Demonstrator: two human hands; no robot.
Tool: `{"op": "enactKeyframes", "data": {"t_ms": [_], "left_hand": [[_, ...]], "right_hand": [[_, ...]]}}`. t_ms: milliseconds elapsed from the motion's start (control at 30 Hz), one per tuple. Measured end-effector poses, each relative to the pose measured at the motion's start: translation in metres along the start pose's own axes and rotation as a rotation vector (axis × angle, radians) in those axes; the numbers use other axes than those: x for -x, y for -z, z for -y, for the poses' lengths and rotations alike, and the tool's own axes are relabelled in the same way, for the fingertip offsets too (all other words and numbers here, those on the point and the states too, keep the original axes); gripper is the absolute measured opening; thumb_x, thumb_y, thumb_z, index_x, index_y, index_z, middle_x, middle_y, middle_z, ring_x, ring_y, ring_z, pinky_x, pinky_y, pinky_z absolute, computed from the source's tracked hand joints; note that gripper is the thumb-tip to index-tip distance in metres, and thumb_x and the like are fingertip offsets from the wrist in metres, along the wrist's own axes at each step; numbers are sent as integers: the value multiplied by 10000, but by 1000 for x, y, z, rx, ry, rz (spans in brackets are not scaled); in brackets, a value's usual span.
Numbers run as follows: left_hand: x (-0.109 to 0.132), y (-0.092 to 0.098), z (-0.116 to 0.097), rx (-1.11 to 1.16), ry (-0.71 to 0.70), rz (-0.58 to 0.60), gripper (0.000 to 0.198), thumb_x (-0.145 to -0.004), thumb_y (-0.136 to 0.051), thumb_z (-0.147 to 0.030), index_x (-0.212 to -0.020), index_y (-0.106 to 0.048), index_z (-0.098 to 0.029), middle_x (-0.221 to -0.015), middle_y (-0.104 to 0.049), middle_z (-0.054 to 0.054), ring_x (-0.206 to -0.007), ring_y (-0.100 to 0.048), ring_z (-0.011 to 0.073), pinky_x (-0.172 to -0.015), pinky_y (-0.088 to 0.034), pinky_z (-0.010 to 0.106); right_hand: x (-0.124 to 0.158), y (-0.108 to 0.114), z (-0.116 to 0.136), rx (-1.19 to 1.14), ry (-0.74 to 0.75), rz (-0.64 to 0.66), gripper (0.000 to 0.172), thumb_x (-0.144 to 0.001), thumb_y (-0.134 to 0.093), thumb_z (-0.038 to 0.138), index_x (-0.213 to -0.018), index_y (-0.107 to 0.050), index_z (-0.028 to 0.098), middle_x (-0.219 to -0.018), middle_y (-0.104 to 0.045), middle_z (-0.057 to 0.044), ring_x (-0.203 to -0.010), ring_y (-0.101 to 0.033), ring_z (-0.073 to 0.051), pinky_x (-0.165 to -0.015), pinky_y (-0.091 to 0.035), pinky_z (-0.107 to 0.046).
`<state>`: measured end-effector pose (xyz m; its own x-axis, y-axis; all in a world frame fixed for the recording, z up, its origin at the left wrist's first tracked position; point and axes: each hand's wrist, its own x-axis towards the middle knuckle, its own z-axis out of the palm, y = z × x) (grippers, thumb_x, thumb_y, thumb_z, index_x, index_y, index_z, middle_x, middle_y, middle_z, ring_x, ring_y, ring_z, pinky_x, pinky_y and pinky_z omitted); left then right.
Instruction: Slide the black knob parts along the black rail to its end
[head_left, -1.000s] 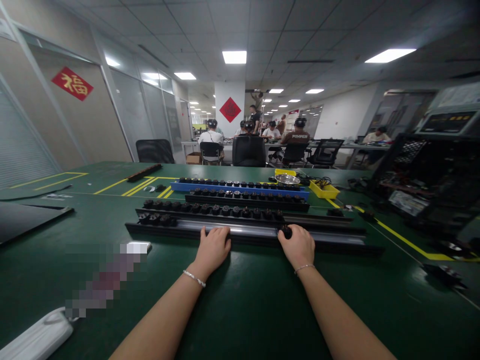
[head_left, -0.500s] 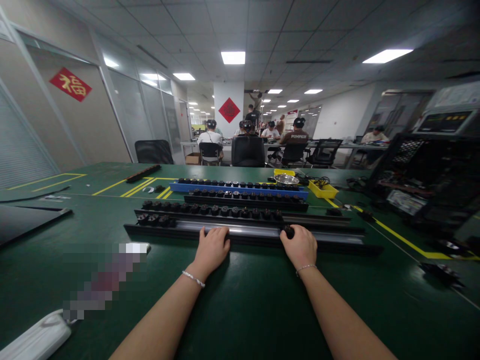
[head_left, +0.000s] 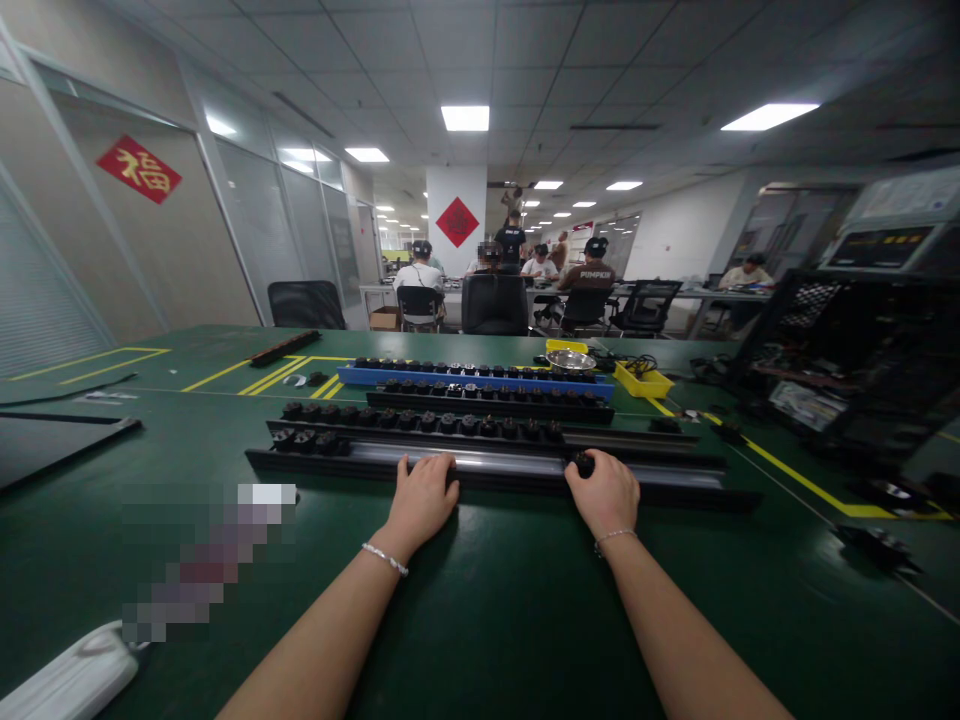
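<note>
A long black rail [head_left: 675, 480] with a shiny inner channel lies across the green table in front of me. My left hand [head_left: 424, 495] grips its front wall near the middle, fingers curled over the edge. Between the fingers of my right hand [head_left: 604, 492] is a small round black part [head_left: 584, 464], held at the channel; whether it touches the channel floor cannot be made out. Several similar black parts [head_left: 305, 440] sit at the rail's left end. Right behind, a second black rail [head_left: 630, 437] carries a row of such parts along its left and middle stretch.
Farther back are a third black rail [head_left: 495, 405] and a blue rail [head_left: 472, 377], both with parts. A metal bowl [head_left: 568, 360] and a yellow bin [head_left: 643, 382] stand behind them. Open electronic equipment [head_left: 825, 350] is at right, a white object [head_left: 75, 670] at lower left.
My right hand has shifted slightly to the right along the rail with the round black part. My left hand stays at about the same spot on the front wall.
</note>
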<state>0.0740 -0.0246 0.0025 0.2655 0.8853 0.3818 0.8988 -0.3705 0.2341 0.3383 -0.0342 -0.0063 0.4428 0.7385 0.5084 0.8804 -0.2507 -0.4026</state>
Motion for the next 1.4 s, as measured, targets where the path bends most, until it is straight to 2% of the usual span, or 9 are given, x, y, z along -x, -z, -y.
{"op": "enactKeyframes", "data": {"t_ms": [300,633,1100,1400], "left_hand": [[0,-1,-1,-19,11,9,215,-827,-476,-250,-1041,-486,-248,-1066,-643,35,-1071,-543,206,-1072,-185,504],[1,0,0,15,1,0,209,-820,-469,-232,-1028,-485,-245,-1039,-642,38,-1061,-542,208,-1066,-175,526],[1,-3,1,5,-8,-6,221,-816,-474,-226,-1036,-482,-238,-1048,-642,39,-1066,-538,217,-1061,-178,539],[2,-5,2,7,-23,-28,215,-812,-484,-215,-1026,-483,-236,-1026,-643,35,-1054,-541,211,-1059,-186,541]], "right_hand": [[-2,1,-6,21,-28,-35,349,-741,-468,337,-999,-610,151,-966,-651,-109,-941,-546,-245,-884,-330,-361],[-2,1,-5,23,-41,-38,368,-738,-474,346,-1016,-607,143,-981,-647,-111,-982,-536,-248,-918,-311,-368],[-5,4,-11,46,-79,-37,298,-721,-488,386,-859,-608,152,-902,-640,-119,-932,-532,-260,-884,-318,-383],[-6,8,-12,60,-102,-34,313,-725,-493,375,-880,-619,134,-917,-642,-128,-936,-537,-263,-888,-328,-377]]}}
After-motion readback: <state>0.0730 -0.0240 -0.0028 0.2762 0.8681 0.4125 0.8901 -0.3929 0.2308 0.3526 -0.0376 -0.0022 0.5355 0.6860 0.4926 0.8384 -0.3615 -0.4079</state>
